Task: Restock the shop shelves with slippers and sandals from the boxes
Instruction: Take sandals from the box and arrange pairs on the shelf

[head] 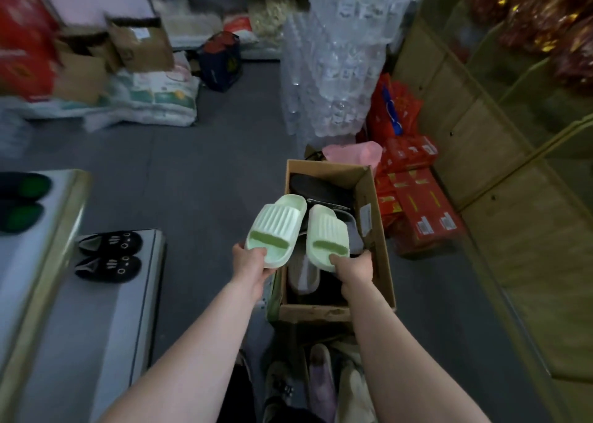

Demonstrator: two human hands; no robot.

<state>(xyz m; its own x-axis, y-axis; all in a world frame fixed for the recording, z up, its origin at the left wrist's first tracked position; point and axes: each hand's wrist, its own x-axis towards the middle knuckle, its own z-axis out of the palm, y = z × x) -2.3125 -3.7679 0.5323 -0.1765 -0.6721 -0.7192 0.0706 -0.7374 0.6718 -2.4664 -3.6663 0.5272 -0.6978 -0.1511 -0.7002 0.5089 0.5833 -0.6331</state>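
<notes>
Gripping one pale green slipper (276,230) by the heel with the left hand (252,262), its twin (327,236) with the right hand (354,270), fingers (256,252) curled round both, just above the cardboard box (382,262). Mid lift-out, seemingly. Next probably needing a swing left onto the shelf (106,310) by the black slippers (109,255).

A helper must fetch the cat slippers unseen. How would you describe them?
Start at the grey shelves left of the box. On the lower tier sits a black pair. Unlike the green-lined pair one tier up, it bears white cat-face markings.
</notes>
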